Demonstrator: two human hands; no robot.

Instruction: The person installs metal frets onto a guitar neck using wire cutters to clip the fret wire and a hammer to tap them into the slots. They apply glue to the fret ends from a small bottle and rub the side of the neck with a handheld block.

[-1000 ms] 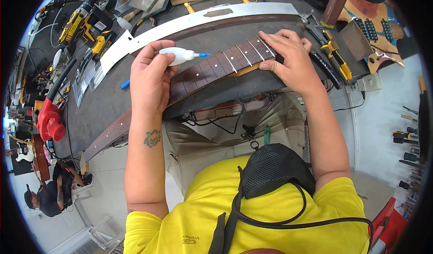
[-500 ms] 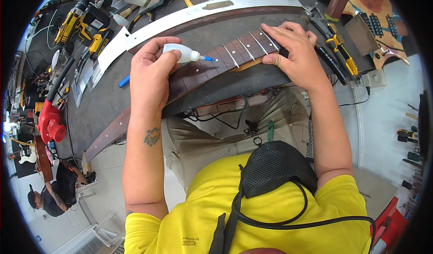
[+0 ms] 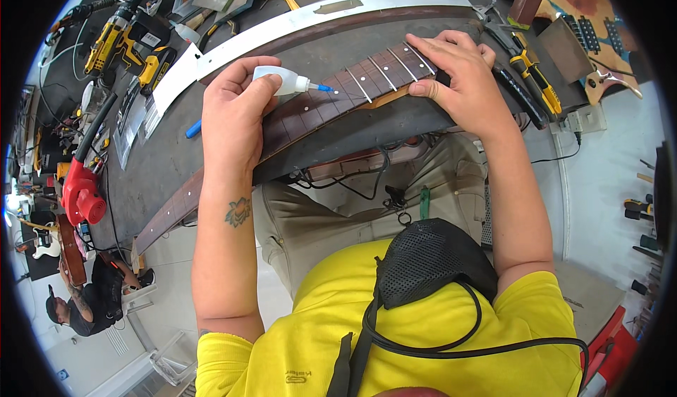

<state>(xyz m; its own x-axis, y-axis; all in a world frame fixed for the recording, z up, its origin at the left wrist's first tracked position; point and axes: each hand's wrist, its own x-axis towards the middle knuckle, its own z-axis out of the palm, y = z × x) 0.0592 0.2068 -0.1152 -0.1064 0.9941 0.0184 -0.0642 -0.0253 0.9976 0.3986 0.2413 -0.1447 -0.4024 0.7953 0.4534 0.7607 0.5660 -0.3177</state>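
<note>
A guitar neck [image 3: 300, 120] with a dark fretboard and white dot inlays lies slantwise along the bench's near edge. Metal frets sit in its right part, while bare slots run across the rest. My left hand [image 3: 236, 108] is closed round a small translucent squeeze bottle [image 3: 278, 81]. The bottle lies nearly level, and its blue tip is just over the fretboard beside a dot. At the neck's right end my right hand [image 3: 462, 80] grips it, thumb on the near edge and fingers over the far side.
Behind the neck lies a long white strip [image 3: 268, 30]. A yellow drill [image 3: 116, 34] and a red blower [image 3: 83, 192] stand at left. Yellow-and-black tools [image 3: 532, 80] and a guitar body [image 3: 599, 51] are at right. Another person [image 3: 88, 298] works at far left.
The bottle's tip has shifted slightly left and up along the fretboard in the picture. Both hands keep their hold.
</note>
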